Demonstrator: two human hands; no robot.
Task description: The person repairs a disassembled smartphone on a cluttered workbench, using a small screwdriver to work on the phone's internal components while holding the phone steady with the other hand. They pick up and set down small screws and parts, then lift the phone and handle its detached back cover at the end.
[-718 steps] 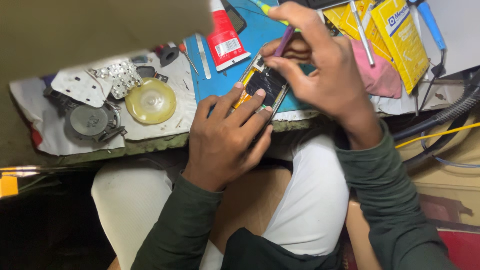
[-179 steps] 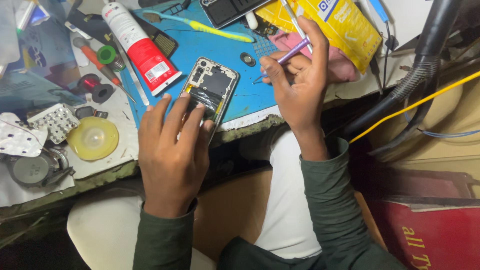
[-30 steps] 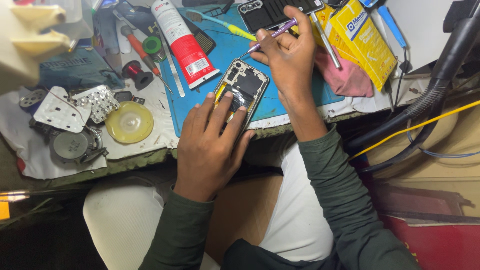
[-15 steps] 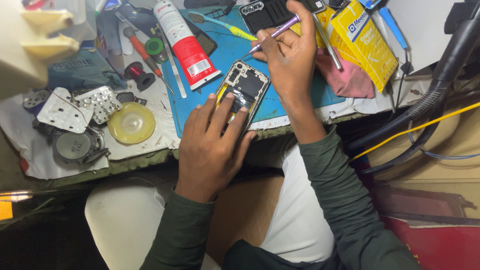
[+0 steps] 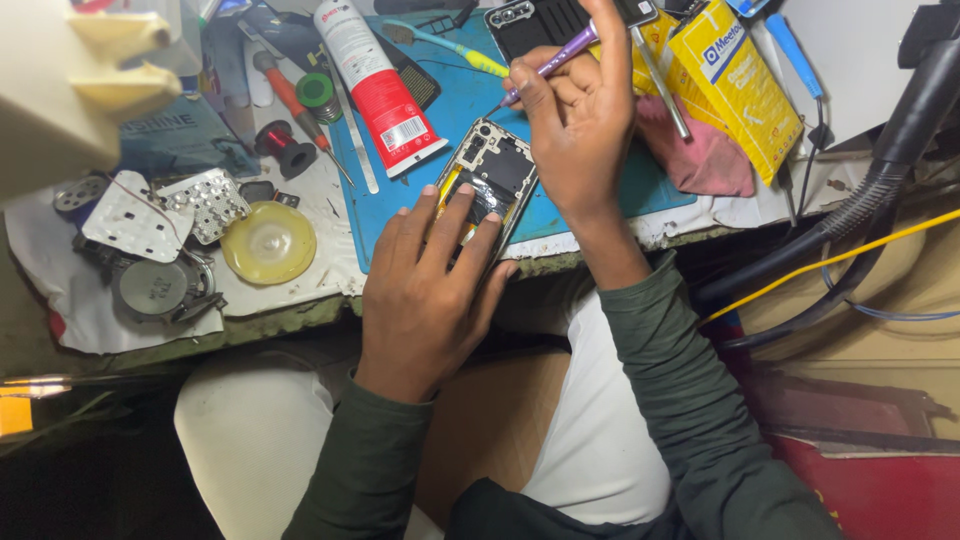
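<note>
Glossy plastic tube [image 5: 375, 85], matt blue rubbery mat [image 5: 620, 190], crumpled pink cloth [image 5: 705, 160].

Packaging and labels on the worktop [image 5: 300, 270]: three items noted.

A white tube [image 5: 378, 85] with a red lower band lies slanted at upper centre, across the left edge of the blue mat [image 5: 650, 190]; a small white label patch sits on the red band. A yellow carton [image 5: 735, 85] with a white-and-blue panel lies tilted at upper right, partly over a pink cloth [image 5: 705, 155]. A grey-blue printed pouch [image 5: 175, 135] lies flat at upper left, lettering faint. No lit screen is in view.
</note>
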